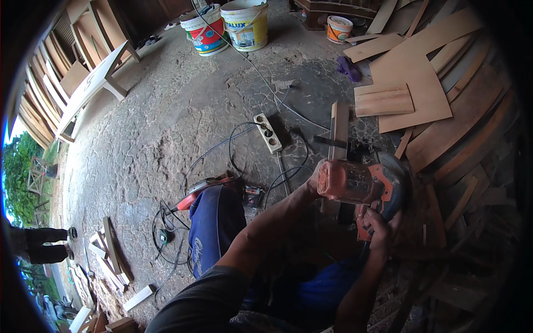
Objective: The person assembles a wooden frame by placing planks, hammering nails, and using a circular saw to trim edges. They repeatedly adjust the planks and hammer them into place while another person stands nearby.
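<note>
Orange power saw (361, 186) gripped by both hands, power strip (267, 132), planks (411, 94), paint buckets (244, 25) beyond.

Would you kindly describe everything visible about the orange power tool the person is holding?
The orange power tool looks like a handheld circular saw: a ribbed orange plastic motor housing, with a dark rounded guard on its right side. It sits over a narrow wooden strip on the floor. The left hand presses against the motor end; the right hand grips the handle below.

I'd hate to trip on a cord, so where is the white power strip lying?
In the head view the white power strip lies on the cracked floor near the middle, up and left of the orange power tool, below the paint buckets.
</note>
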A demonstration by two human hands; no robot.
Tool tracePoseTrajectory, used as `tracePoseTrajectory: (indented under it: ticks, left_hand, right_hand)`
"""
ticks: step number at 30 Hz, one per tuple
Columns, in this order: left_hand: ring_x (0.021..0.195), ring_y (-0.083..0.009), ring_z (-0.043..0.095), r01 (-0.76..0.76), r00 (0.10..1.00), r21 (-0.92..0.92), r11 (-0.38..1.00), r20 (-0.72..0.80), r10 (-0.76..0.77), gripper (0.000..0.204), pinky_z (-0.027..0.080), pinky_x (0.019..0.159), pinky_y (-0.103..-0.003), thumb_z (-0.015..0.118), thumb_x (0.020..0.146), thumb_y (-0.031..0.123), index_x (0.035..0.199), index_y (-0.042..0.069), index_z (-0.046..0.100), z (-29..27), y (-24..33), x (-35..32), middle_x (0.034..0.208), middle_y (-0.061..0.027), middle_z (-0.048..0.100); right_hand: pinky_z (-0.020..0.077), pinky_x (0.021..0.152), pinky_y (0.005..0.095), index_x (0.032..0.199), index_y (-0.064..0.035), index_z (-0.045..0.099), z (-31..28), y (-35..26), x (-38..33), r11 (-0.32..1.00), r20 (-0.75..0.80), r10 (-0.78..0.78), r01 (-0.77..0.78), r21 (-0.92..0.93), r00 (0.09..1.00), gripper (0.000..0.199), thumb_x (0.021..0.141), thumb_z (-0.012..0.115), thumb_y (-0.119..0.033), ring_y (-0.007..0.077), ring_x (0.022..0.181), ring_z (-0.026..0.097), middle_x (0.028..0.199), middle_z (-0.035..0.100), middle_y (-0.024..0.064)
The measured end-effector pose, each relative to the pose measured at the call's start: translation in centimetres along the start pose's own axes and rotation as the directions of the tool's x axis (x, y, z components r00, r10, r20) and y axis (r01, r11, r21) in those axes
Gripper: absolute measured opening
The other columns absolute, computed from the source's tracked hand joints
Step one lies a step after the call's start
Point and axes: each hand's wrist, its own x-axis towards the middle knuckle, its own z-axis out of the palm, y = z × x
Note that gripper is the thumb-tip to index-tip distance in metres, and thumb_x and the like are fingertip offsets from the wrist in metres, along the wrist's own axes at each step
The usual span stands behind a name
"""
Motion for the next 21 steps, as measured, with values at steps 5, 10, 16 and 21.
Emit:
tracePoseTrajectory:
  ticks: [5,10,16,21]
  left_hand:
    - [0.086,-0.0241,0.071,0.333,0.774,-0.441,0.833,-0.377,-0.509,0.051,0.061,0.076,-0.041,0.072,0.09,0.03,0.131,0.003,0.056,-1.4,0.8,-2.1,0.103,-0.0098,0.071]
    - [0.068,-0.0184,0.064,0.329,0.744,-0.279,0.902,-0.511,-0.43,0.041,0.054,0.055,-0.035,0.078,0.086,0.029,0.117,0.012,0.056,-3.7,7.0,-4.7,0.091,-0.0083,0.067]
    - [0.071,-0.0202,0.064,0.221,0.695,-0.263,0.939,-0.633,-0.341,0.034,0.057,0.065,-0.037,0.071,0.095,0.034,0.114,0.009,0.058,-7.7,9.4,-2.4,0.09,-0.0079,0.066]
    - [0.079,-0.0236,0.068,0.236,0.686,-0.186,0.954,-0.664,-0.299,0.021,0.057,0.07,-0.04,0.068,0.095,0.019,0.108,0.003,0.063,-7.4,3.0,-0.4,0.09,-0.0084,0.067]
  right_hand:
    - [0.0472,0.059,0.0264,0.13,0.0034,0.048,0.0,-0.4,0.0,0.998,-0.02,-0.004,0.003,-0.063,1.0,0.05,0.08,0.058,0.005,0.012,0.065,0.056,0.083,0.057,0.0053]
    - [0.0478,0.057,0.0269,0.13,0.0028,0.05,-3.8,1.4,0.9,0.996,-0.098,-0.035,0.027,-0.084,0.995,0.05,0.081,0.06,0.005,0.0124,0.064,0.058,0.087,0.061,0.0077]
    - [0.0474,0.055,0.0258,0.128,0.003,0.053,-6.7,2.0,2.0,0.976,-0.294,-0.164,0.11,-0.19,0.942,0.048,0.081,0.06,0.007,0.0116,0.061,0.056,0.084,0.06,0.0067]
    - [0.0465,0.052,0.0265,0.136,0.004,0.049,-7.5,0.8,2.0,0.941,-0.395,-0.315,0.229,-0.249,0.863,0.056,0.081,0.058,0.009,0.0121,0.057,0.054,0.077,0.058,0.0065]
